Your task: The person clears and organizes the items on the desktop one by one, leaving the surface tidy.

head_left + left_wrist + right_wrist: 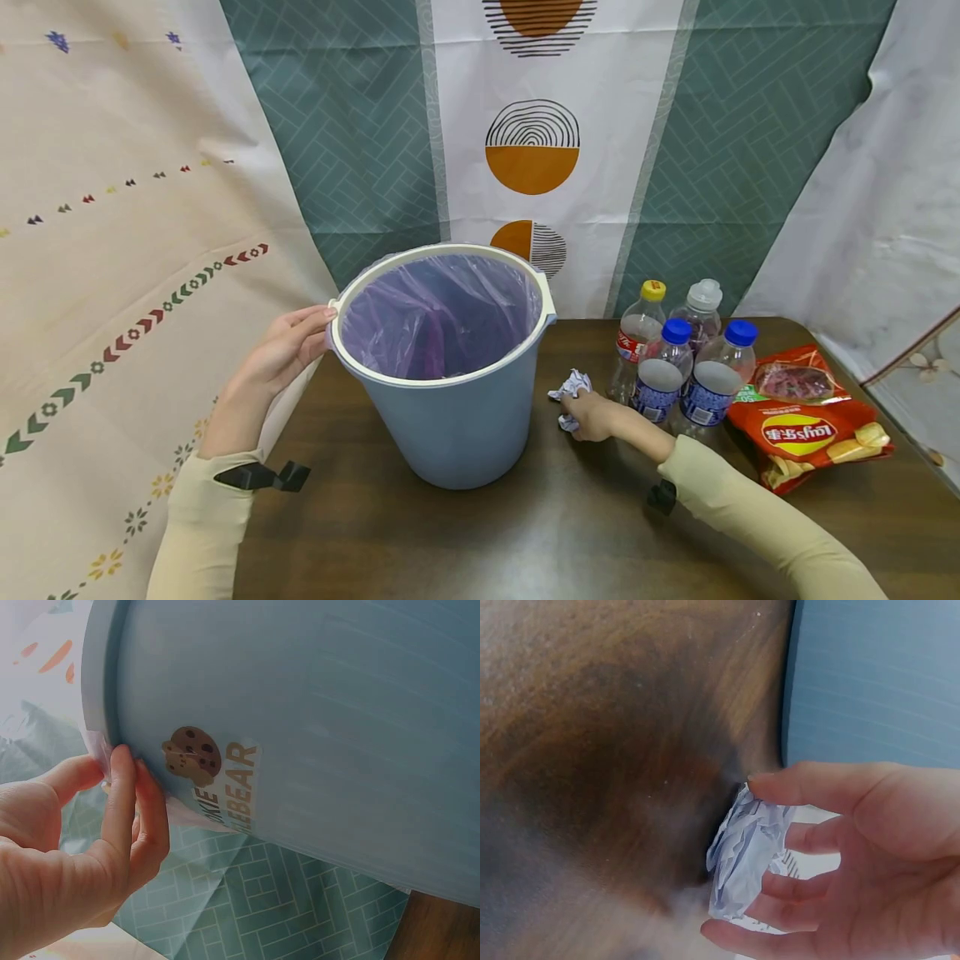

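A pale blue trash can (459, 433) with a cream rim stands on the table, lined with a thin translucent plastic bag (435, 317). My left hand (288, 350) pinches the can's rim at its left side, thumb and fingertips on the edge of the bag, as the left wrist view shows. Right of the can, my right hand (592, 415) grips crumpled white paper (750, 847) low over the tabletop. In the right wrist view the thumb and fingers close around the paper, and the can's wall (870, 682) is close by.
Just right of my right hand stand several plastic bottles (657, 379), with blue, yellow and white caps. A red chip bag (802, 417) lies beyond them on the brown wooden table (600, 533). Patterned cloth (360, 125) hangs behind and to the left.
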Tool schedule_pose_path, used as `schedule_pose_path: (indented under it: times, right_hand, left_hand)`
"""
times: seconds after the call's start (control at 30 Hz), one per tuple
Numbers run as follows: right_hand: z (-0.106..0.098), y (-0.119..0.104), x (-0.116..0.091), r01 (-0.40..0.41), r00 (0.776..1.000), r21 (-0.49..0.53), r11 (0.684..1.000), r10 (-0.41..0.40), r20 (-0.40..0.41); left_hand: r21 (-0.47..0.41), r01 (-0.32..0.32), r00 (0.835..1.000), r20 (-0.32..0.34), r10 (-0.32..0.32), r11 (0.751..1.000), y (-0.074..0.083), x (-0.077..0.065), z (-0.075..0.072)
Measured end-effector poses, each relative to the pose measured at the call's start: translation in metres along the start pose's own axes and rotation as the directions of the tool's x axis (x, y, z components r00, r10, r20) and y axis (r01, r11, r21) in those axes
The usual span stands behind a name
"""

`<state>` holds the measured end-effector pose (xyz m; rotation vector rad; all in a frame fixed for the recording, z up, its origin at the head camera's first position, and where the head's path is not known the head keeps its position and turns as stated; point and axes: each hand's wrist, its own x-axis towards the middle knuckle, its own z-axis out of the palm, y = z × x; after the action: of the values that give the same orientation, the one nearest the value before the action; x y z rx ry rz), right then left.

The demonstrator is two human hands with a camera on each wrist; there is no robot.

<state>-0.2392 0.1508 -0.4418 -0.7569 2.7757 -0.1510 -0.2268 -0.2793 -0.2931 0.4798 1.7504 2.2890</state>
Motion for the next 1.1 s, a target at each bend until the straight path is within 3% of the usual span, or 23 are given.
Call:
schedule_pose_path:
  times: [0.5,1.1]
  right_hand:
    - [-0.014,-0.003,-0.007,0.035,0.994,0.014,0.999,-0.034,-0.105]
    - [-0.039,-0.014,-0.014,0.034,0.996,0.006,0.999,-0.034,-0.079]
  left_hand:
    - [0.0,0.003,1.0,0.001,-0.003,1.0,0.001,0.0,0.0]
    - [-0.021,0.003,1.0,-0.006,-0.003,1.0,0.0,-0.001,0.0]
